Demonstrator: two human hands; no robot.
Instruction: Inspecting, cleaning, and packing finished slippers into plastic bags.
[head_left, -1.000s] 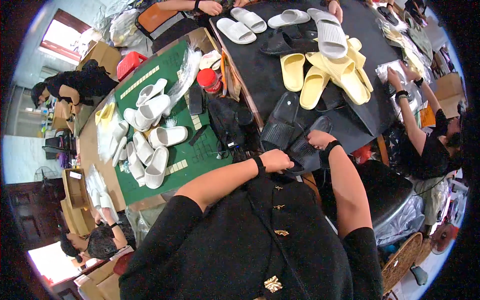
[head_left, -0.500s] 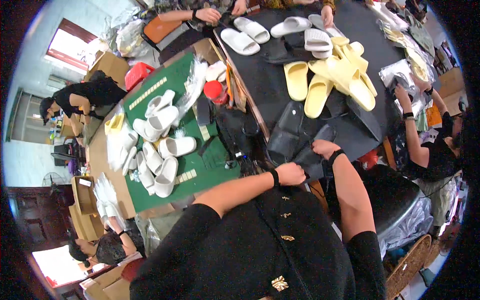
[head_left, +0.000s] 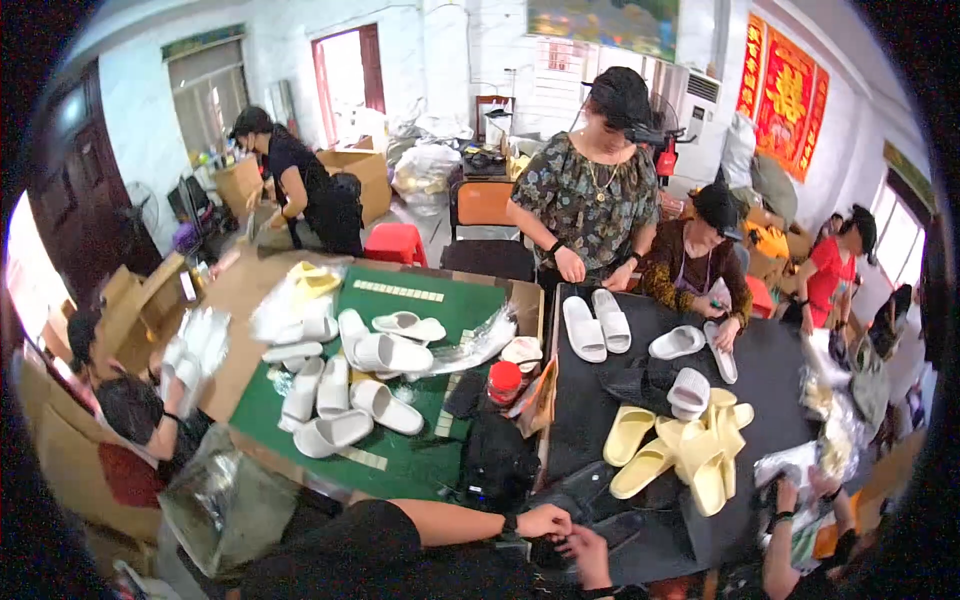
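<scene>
My left hand (head_left: 545, 521) is over the near edge of the black table, its fingers curled together. If it holds anything, that thing is too small to make out. Close beside it, my right hand (head_left: 588, 556) has its fingers stretched apart and slightly blurred, nearly touching the left. Both wrists wear dark bands. Black slide sandals (head_left: 615, 530) lie under and just beyond my hands, partly covered by them. Further off to the right is a pile of pale yellow slides (head_left: 690, 450), with a ribbed white slide (head_left: 689, 392) at its far side.
A green cutting mat (head_left: 250, 420) on the left bears several white slides (head_left: 390, 352). A red-lidded jar (head_left: 504, 382) stands between mat and black table. Co-workers stand or sit around, one across the table near a white pair (head_left: 597, 325). Plastic-wrapped goods (head_left: 825, 380) line the right side.
The view has tilted up, bringing in the room and co-workers. My hands, earlier apart with the right at a black slide, are now close together.
</scene>
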